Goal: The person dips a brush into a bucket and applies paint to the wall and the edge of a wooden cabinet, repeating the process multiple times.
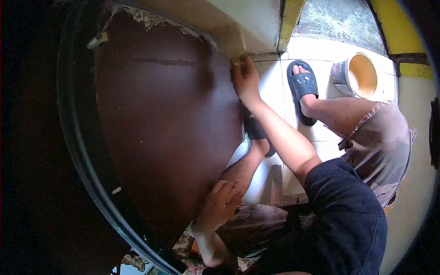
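Observation:
A large dark brown painted panel (160,110) fills the left of the view, with a rough, pale edge along its top. My right hand (246,81) is at the panel's right edge, beside the corner of a light wall. Its fingers are curled, and whatever they hold is hidden. My left hand (222,201) lies low in the view, near the panel's lower right edge and in front of my shin. Its fingers are stretched out and slightly apart, with nothing seen in them.
A paint bucket (340,75) with a tan inside stands on the white tiles (270,85) at upper right. My feet in black slippers (306,85) are on the tiles. A dark curved rim (82,160) bounds the panel's left side. Yellow trim (289,23) edges the wall.

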A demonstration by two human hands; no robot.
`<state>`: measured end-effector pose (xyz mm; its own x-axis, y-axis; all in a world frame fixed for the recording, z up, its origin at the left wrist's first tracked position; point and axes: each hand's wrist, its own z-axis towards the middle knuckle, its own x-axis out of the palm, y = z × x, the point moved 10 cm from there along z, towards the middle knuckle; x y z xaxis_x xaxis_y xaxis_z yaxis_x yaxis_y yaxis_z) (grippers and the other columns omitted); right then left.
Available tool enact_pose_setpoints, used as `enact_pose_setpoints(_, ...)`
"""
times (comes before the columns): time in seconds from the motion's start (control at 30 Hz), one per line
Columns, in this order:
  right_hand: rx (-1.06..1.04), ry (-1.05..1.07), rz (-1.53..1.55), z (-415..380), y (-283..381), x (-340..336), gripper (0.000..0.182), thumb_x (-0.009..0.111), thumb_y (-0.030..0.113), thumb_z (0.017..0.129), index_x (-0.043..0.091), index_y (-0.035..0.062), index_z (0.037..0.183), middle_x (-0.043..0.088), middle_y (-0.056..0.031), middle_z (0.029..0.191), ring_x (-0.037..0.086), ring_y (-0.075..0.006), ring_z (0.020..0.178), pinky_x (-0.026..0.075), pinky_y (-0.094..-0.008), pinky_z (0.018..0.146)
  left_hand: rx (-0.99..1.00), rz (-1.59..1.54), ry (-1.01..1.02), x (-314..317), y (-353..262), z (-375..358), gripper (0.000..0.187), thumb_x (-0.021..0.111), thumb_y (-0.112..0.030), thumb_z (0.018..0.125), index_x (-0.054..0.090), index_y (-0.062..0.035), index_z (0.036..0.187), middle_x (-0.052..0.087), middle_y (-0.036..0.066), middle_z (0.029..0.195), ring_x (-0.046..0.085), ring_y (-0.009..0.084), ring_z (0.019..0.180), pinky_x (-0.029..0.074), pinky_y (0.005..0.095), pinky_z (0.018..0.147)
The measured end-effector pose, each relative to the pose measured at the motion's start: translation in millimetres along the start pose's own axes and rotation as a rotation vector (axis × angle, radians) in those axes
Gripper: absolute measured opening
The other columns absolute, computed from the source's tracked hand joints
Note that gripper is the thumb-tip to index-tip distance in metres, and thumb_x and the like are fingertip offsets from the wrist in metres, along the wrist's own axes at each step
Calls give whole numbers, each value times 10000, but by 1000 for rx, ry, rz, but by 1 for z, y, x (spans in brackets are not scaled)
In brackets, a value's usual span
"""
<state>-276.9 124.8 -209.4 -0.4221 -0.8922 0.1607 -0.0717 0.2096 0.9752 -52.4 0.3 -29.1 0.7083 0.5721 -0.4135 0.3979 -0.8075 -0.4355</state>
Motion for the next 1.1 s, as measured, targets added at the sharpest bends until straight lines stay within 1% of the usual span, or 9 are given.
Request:
enact_pose_setpoints(0.17,197,-101,-193,15,-163,-36,285,545,122,866,559,-31,1106,608,-277,1025,581,-406,1000,456,-400,843,-14,21,-28,0,3,1,393,559,-289,913,549,-13,1192,555,186,1119,589,304,999,481,363,844)
enact_pose_setpoints(0.27,186,-59,-377,13,-208,-42,278,516,224,930,530,-4,1089,596,-108,711,573,-168,556,429,-299,460,102,110,-64,-3,-8,0,383,563,-284,911,560,-16,1184,569,179,1105,595,299,989,489,356,826)
enact_pose_setpoints(0.37,346,-69,-385,13,-213,-51,294,518,250,926,537,-1,1079,587,-94,678,550,-178,487,410,-315,403,-20,21,-37,1,4,2,376,564,-281,910,568,-23,1183,578,179,1093,597,301,983,490,356,819)
enact_pose_setpoints(0.47,345,-22,-262,16,-130,-38,258,509,116,875,573,-32,1077,628,-267,969,589,-418,959,459,-423,812,4,80,-50,2,5,0,365,560,-267,913,570,-25,1185,578,174,1098,597,295,984,488,357,825)
enact_pose_setpoints(0.57,178,12,-283,15,-16,-20,246,515,132,888,575,-35,1059,649,-216,848,634,-340,775,486,-392,684,23,46,-88,-3,6,1,354,564,-253,910,569,-27,1181,576,178,1087,598,283,973,484,351,820)
enact_pose_setpoints(0.67,434,90,97,-7,30,8,222,510,132,904,563,-26,1050,616,-120,700,576,-202,578,459,-333,533,72,136,-108,-5,1,-1,343,578,-243,900,574,-24,1164,583,178,1048,603,275,945,479,349,810)
enact_pose_setpoints(0.73,348,120,265,-15,71,17,150,481,192,939,489,50,988,473,-5,586,407,-71,424,284,-222,347,104,99,-150,-7,-2,-3,330,592,-238,889,583,-28,1144,592,175,1007,605,285,920,475,350,805)
enact_pose_setpoints(1.03,-41,76,122,-10,72,23,128,455,164,961,440,58,892,427,21,592,380,-47,485,303,-223,430,128,120,-169,-8,-5,-4,320,583,-244,896,585,-51,1151,598,173,1001,611,287,904,481,358,793)
enact_pose_setpoints(1.1,21,22,3,4,30,17,285,511,160,914,511,-8,1144,624,-257,978,625,-377,918,471,-398,769,94,112,-143,-7,-7,-5,329,580,-251,897,580,-54,1160,598,172,1009,610,289,913,482,360,799)
